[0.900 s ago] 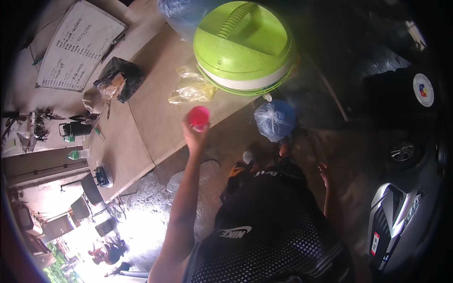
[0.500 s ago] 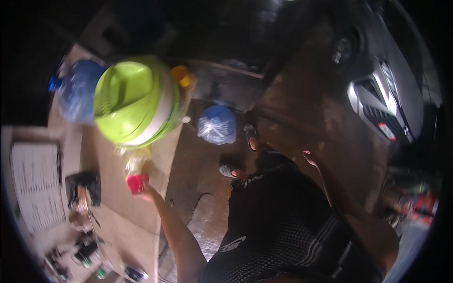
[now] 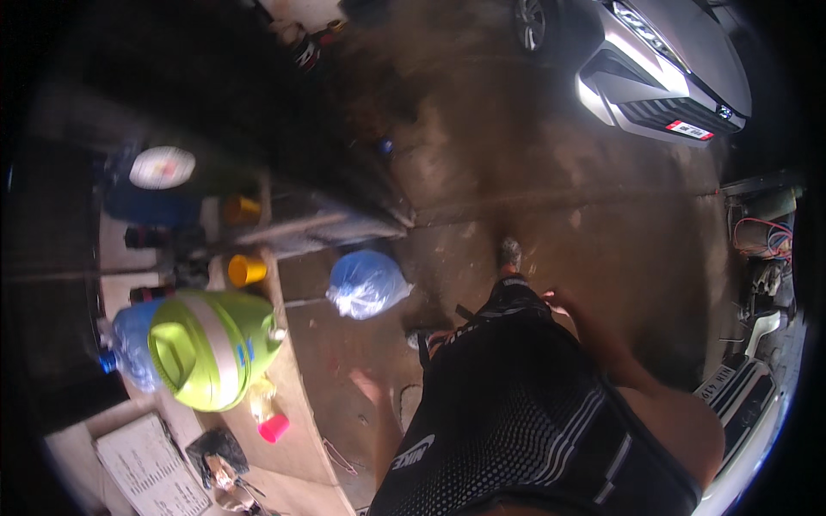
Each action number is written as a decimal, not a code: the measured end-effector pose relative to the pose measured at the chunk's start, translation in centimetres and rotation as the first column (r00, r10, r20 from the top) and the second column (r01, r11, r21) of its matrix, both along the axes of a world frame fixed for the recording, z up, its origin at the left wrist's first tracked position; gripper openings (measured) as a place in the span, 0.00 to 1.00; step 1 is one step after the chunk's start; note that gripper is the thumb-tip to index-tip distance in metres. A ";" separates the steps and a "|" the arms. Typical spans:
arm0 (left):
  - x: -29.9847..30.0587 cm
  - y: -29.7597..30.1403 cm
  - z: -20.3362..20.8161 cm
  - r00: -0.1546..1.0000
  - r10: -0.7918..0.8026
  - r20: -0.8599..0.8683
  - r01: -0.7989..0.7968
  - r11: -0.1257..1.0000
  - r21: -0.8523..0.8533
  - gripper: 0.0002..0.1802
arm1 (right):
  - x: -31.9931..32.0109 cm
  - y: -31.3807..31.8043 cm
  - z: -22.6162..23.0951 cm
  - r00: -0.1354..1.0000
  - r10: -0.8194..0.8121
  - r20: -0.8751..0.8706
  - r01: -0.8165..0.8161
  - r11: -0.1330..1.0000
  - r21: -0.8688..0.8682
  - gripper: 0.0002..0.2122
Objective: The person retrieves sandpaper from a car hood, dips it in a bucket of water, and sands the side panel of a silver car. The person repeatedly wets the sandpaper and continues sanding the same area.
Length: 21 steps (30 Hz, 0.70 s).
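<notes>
My left hand (image 3: pixel 370 384) hangs beside the table edge with its fingers stretched out and nothing in it; it is a little blurred. On the wooden table (image 3: pixel 297 404) nearby stands a pink cup (image 3: pixel 274 428), against a crumpled clear yellowish plastic bag (image 3: pixel 261 397). Behind them sits a big lime-green drink cooler jug (image 3: pixel 206 348) with a white band and a small tap (image 3: pixel 278 334). Low by my right thigh, my right hand (image 3: pixel 557 302) hangs loosely with its fingers apart, holding nothing visible.
Past the cooler are a blue water bottle (image 3: pixel 136 348) and a yellow cup (image 3: pixel 247 270). A tied blue plastic bag (image 3: pixel 368 284) lies on the floor ahead. A silver car (image 3: pixel 662 73) is parked far right; a white vehicle's edge (image 3: pixel 747 404) shows near right.
My left hand has let go of the pink cup and drawn back off the table. The view has turned, and my feet have shifted on the floor.
</notes>
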<state>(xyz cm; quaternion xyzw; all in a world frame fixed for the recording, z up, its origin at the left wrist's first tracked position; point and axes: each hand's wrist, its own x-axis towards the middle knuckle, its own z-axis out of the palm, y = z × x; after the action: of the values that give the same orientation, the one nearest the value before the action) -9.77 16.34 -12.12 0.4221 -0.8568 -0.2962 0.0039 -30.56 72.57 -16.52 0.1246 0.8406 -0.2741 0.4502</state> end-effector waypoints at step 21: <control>-50.9 17.2 -1.4 0.771 -0.494 0.402 0.237 0.808 0.539 0.30 | -43.4 23.0 -4.6 0.820 -0.472 -0.324 0.483 0.874 -0.052 0.17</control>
<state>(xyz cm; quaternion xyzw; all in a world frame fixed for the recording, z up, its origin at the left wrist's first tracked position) -60.63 33.49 -13.54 0.2942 -0.7965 -0.3575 -0.3889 -73.99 95.56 -21.14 0.2910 0.8496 -0.3813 0.2195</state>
